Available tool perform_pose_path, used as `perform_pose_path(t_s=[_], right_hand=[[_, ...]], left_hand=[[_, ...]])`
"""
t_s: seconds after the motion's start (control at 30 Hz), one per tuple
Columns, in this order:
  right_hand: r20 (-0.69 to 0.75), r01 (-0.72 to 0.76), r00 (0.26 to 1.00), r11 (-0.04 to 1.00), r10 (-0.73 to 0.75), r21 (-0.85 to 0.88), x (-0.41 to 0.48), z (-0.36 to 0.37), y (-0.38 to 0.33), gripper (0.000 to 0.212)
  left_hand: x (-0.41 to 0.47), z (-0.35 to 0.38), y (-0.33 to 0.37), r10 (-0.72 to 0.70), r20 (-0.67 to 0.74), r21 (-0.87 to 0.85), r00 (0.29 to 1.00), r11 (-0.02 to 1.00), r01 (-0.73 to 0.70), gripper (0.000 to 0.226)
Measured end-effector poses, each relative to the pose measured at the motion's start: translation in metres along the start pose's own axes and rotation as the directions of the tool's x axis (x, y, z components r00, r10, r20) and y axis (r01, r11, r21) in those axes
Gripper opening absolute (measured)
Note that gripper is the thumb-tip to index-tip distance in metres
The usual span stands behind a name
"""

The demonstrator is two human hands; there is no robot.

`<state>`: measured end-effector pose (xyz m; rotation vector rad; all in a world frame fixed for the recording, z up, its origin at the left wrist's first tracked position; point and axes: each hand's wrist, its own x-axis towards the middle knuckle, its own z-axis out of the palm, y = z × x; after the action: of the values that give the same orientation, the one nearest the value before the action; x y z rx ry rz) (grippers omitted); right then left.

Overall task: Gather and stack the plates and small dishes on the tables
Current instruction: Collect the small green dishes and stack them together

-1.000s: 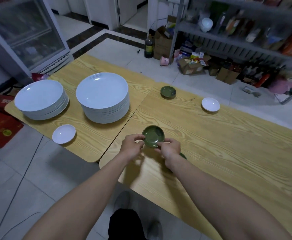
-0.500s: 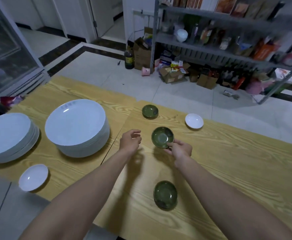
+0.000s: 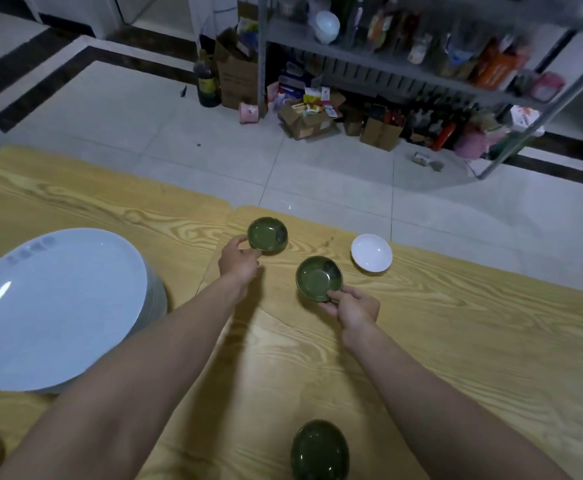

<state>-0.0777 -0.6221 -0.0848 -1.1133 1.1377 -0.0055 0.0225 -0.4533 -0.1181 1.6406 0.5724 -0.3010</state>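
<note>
Single view, nothing to compare it with. Head camera, wide-angle, worn by me, looking forward and down from above the near edge of the surface (image 3: pixel 456 341). The surface is close and fills the lower half. Far: tiled floor (image 3: pixel 179 116), then shelf (image 3: pixel 404 71) across the top right. Straight lines bow toward the frame edges.

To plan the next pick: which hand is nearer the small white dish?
Right. The right hand sits close, near-left of the small white dish; the left hand, farther left.
</note>
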Motion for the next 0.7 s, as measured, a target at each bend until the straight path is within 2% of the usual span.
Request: perform_pose_path(t_s=[0.13,0.27,0.4,0.7], right_hand=[[0.003,-0.022,1.0,1.0,0.022,0.019,0.012,0.002,0.002,0.021],[0.024,-0.014,1.0,0.998,0.013,0.054,0.022,0.005,0.002,0.027],[0.026,-0.007,1.0,0.999,0.006,0.042,0.025,0.005,0.001,0.02],[0.002,-0.006,1.0,0.998,0.006,0.062,0.022,0.0,-0.001,0.022]], left_hand=[[0.021,0.012,-0.004,-0.001,-0.008,0.005,1.0,1.0,0.001,0.051],[0.036,0.022,-0.005,0.006,-0.038,-0.019,0.999,1.0,-0.007,0.051],[0.043,0.027,-0.005,0.003,-0.086,-0.043,0.996,0.999,-0.007,0.052],[0.05,0.03,-0.003,-0.045,-0.103,-0.079,0.994,0.996,0.037,0.057]])
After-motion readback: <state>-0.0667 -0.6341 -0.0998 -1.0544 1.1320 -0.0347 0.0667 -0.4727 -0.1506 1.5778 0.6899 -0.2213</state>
